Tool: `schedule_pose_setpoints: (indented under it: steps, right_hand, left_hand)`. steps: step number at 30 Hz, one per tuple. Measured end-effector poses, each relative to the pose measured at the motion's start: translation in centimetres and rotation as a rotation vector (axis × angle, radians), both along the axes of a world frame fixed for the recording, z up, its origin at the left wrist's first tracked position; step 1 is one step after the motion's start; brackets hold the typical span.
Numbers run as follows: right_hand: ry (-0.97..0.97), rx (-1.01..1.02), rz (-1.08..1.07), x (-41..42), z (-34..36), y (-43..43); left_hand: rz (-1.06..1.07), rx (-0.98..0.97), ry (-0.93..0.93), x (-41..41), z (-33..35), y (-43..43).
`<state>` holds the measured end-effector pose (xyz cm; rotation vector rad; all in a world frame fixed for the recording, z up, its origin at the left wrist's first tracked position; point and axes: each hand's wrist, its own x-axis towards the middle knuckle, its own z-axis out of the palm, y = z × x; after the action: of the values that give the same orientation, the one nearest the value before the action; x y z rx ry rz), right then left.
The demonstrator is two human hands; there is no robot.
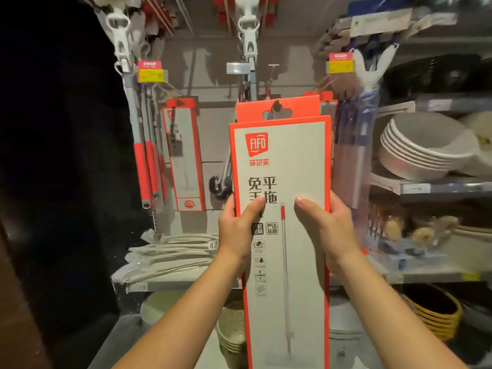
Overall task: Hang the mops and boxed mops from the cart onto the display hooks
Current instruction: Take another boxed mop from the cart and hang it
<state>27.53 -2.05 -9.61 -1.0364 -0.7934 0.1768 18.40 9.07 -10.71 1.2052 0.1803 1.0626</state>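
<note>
The boxed mop (282, 161) stood upright at the near centre, raised against the display wall. The left hand (235, 230) grasped its left edge and the right hand (331, 230) its right edge, each with the thumb laid across the printed front and the fingers wrapped behind. That two-sided grip at mid-height probably served to keep the long, flat carton from twisting while its top was steered.

The red hang tab (277, 110) at the top met the display hook (277, 104), whose dark tip showed in the slot; whether the box already rested its weight there or was only lined up could not be told. The step in hand seemed to be seating this box, and letting go would call for the slot to be fully over the hook first; otherwise the carton might slide off and drop.

Another red-topped box (326, 101) sat just behind on the right, seemingly on the same row, and a hung box (183, 155) showed farther left. Red-gripped mops (145, 161) hung at far left and a white mop head (249, 30) above centre, so part of the hanging looked done. Stacked bowls (420, 147) filled the shelf to the right; the cart was out of view.
</note>
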Motion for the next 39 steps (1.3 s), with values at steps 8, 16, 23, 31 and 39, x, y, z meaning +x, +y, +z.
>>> schedule_pose_setpoints:
  steps: [8,16,23,31,39]
  right_hand:
    - [0.007,-0.007,0.207,0.6,0.6,10.5]
    - [0.069,0.047,0.373,4.8,2.0,20.4]
    - [0.028,0.062,0.481,8.1,2.9,27.0]
    - [0.047,0.021,0.533,9.3,4.1,34.3]
    - [-0.003,0.033,0.485,7.5,6.0,43.5]
  left_hand:
    - [0.195,-0.01,0.003,-1.3,0.2,8.0]
    - [0.388,0.063,0.062,1.9,2.0,16.1]
    - [0.517,0.085,0.079,4.8,1.9,22.1]
    - [0.529,0.083,0.045,5.5,3.3,28.9]
    - [0.49,0.145,0.06,3.8,5.0,39.3]
